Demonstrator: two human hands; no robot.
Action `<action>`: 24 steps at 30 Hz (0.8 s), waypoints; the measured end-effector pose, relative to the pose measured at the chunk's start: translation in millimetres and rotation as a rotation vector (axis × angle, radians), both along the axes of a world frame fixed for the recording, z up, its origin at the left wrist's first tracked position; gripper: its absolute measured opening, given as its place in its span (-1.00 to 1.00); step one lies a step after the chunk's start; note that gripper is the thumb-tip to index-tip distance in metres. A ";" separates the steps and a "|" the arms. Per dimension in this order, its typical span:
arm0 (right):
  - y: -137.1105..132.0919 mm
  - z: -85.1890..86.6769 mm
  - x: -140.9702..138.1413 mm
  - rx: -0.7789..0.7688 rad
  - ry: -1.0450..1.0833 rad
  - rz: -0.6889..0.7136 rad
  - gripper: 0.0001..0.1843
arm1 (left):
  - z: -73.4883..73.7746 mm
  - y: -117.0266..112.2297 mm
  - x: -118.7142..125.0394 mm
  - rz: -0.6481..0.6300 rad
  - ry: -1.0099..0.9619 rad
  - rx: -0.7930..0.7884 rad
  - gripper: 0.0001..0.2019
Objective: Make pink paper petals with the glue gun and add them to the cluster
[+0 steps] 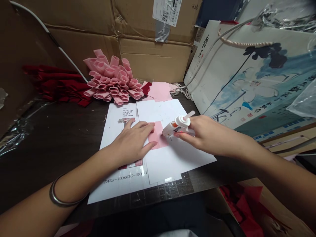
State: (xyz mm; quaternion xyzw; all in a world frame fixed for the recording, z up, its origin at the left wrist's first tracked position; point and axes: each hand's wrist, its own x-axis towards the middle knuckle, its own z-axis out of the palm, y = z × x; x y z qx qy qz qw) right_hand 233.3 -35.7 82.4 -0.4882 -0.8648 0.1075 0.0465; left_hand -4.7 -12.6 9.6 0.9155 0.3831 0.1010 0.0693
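My left hand [134, 140] lies flat with fingers stretched out, pressing down a small pink paper square [159, 136] on white sheets of paper [170, 161]. My right hand [204, 133] is closed round a white hot glue gun [179, 125], its nozzle touching the right edge of the pink square. A glue stick pokes out of the gun's back end.
A heap of rolled pink paper cones [112, 82] lies at the back of the dark table, with flat pink squares [160, 90] beside it and red paper [56, 85] to the left. Cardboard boxes [148, 42] stand behind. A painted gift bag [254, 75] leans at the right.
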 end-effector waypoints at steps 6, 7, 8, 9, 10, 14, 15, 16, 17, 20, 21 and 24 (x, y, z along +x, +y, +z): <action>5.7 -11.0 -2.5 0.036 0.066 -0.040 -0.72 | 1.3 -1.3 0.2 0.002 0.007 -0.010 -0.58; 7.1 -15.8 -0.6 0.042 0.123 -0.079 -0.72 | 1.8 -1.4 0.5 0.003 0.010 -0.013 -0.56; 8.9 -21.4 1.9 0.053 0.195 -0.132 -0.71 | 2.1 -1.5 0.7 0.006 0.013 -0.016 -0.55; 11.1 -27.5 5.0 0.065 0.276 -0.217 -0.68 | 2.4 -1.5 0.8 0.009 0.015 -0.018 -0.55; 13.7 -33.8 8.4 0.069 0.350 -0.307 -0.64 | 2.4 -1.4 0.8 0.012 0.015 -0.021 -0.54; 27.6 -56.2 20.9 0.089 0.496 -0.517 -0.55 | 1.8 -0.4 0.1 0.011 0.007 -0.028 -0.55; 31.2 -60.5 23.0 0.106 0.499 -0.564 -0.53 | 1.5 -0.1 -0.2 0.011 0.007 -0.029 -0.55; 34.5 -64.5 24.6 0.123 0.503 -0.592 -0.52 | 1.2 0.1 -0.5 0.010 0.006 -0.029 -0.56; 37.4 -68.0 25.8 0.136 0.511 -0.605 -0.52 | 1.0 0.2 -0.8 0.009 0.006 -0.029 -0.56; 43.4 -77.6 27.5 0.151 0.542 -0.590 -0.53 | 0.4 0.0 -1.3 0.009 0.006 -0.029 -0.55; 44.7 -80.3 27.6 0.146 0.544 -0.582 -0.52 | 0.3 -0.2 -1.4 0.009 0.006 -0.028 -0.54; 47.9 -85.3 27.8 0.130 0.537 -0.571 -0.51 | -0.3 -0.6 -1.8 0.011 0.005 -0.023 -0.54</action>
